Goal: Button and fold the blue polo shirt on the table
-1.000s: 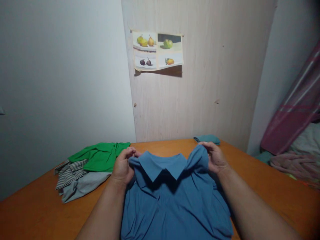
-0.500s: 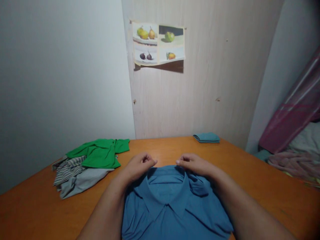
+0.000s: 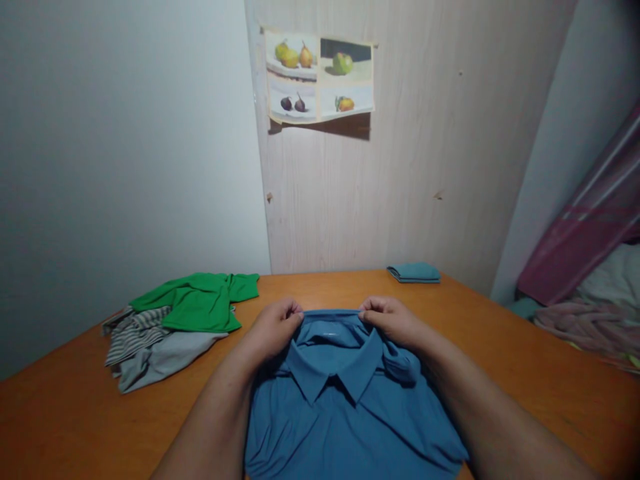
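A blue collared shirt [image 3: 345, 420] lies front up on the orange-brown table [image 3: 500, 373], collar towards the wall, its lower part cut off by the view's bottom edge. My left hand [image 3: 277, 327] pinches the back of the collar at its left end. At the right end, my right hand [image 3: 393, 321] has its thumb and fingers closed on the same collar edge. Between the two hands the collar band is stretched straight and raised a little. Creases run over the shirt's front, and a bunched fold sits beside the collar on the right.
To the left lies a loose pile with a green shirt [image 3: 200, 303], a striped garment [image 3: 135, 337] and a grey garment [image 3: 165, 357]. A folded blue-green cloth [image 3: 415, 272] rests near the back edge. Fruit pictures [image 3: 320, 79] hang on the wall. Bedding [image 3: 590, 327] is at far right.
Both hands have closed on the collar's back edge and lifted it slightly, pulling it taut. The collar opening now stands up more. The view has shifted a little.
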Demonstrator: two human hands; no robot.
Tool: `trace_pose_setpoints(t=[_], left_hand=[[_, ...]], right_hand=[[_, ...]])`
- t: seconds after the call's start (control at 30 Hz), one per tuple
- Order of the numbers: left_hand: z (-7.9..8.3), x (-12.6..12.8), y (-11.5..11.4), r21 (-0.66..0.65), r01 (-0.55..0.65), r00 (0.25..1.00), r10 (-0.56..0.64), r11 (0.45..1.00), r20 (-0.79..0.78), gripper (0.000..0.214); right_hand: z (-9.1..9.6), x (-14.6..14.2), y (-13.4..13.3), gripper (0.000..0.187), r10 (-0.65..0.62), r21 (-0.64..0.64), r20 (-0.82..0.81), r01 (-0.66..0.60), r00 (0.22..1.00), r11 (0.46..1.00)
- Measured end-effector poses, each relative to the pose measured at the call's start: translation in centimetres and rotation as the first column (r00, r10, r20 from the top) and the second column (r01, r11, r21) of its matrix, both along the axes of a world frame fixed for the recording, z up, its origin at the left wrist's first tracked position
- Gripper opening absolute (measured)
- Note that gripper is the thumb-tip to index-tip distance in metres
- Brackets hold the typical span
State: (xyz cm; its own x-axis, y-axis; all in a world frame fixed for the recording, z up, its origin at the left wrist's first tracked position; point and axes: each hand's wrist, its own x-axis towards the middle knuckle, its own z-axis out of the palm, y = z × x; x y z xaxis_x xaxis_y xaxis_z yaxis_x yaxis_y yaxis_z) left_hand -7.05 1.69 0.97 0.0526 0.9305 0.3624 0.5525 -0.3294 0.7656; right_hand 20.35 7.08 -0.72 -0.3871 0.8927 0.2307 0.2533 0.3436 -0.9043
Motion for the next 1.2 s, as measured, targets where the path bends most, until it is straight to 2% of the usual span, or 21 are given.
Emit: trace_pose_setpoints(t=[0.27, 0.57, 0.67, 0.77, 0.83, 0.97, 1.03, 1.1, 1.2], left_hand=[[0.0, 0.3, 0.1, 0.067, -0.014, 1.000, 0.015, 0.998, -0.002, 0.022], [0.9, 0.8, -0.4, 0.128, -0.063, 0.998, 0.060, 0.990, 0.025, 0.034], [1.0, 0.8, -0.4, 0.144, -0.109, 0.994, 0.106, 0.983, 0.030, 0.036], [1.2, 1.0, -0.4, 0.189, -0.157, 0.988, 0.155, 0.969, 0.026, 0.037], [1.3, 1.4, -0.6, 0.226, -0.163, 0.986, 0.164, 0.960, 0.013, 0.038], [1.4, 3.1, -1.5, 0.238, -0.078, 0.997, 0.079, 0.968, 0.007, 0.038], [1.4, 4.3, -2.1, 0.212, -0.028, 0.999, 0.024, 0.977, 0.025, 0.038], [1.4, 5.4, -2.7, 0.189, 0.002, 0.999, -0.011, 0.982, 0.046, 0.038], [1.2, 6.2, -3.0, 0.191, 0.019, 0.997, -0.033, 0.981, 0.067, 0.037]], right_hand=[[0.1, -0.1, -0.1, 0.018, -0.005, -0.029, -0.077, 0.003, 0.997, 1.000], [0.7, -0.3, -0.9, 0.025, 0.028, -0.084, -0.157, -0.041, 0.987, 0.996], [0.8, 0.0, -1.5, 0.031, 0.130, -0.135, -0.133, -0.148, 0.982, 0.980], [1.1, 0.0, -2.2, 0.041, 0.371, -0.224, -0.012, -0.365, 0.928, 0.904], [1.4, -0.4, -2.7, 0.046, 0.456, -0.214, 0.064, -0.434, 0.888, 0.875], [1.4, -2.3, -4.1, 0.039, 0.363, -0.005, 0.111, -0.365, 0.925, 0.931], [1.1, -3.3, -4.8, 0.038, 0.371, 0.059, 0.135, -0.382, 0.919, 0.922], [0.5, -4.1, -5.3, 0.037, 0.426, 0.059, 0.142, -0.438, 0.893, 0.897], [-0.3, -4.9, -5.6, 0.025, 0.492, -0.067, 0.080, -0.488, 0.867, 0.870]])
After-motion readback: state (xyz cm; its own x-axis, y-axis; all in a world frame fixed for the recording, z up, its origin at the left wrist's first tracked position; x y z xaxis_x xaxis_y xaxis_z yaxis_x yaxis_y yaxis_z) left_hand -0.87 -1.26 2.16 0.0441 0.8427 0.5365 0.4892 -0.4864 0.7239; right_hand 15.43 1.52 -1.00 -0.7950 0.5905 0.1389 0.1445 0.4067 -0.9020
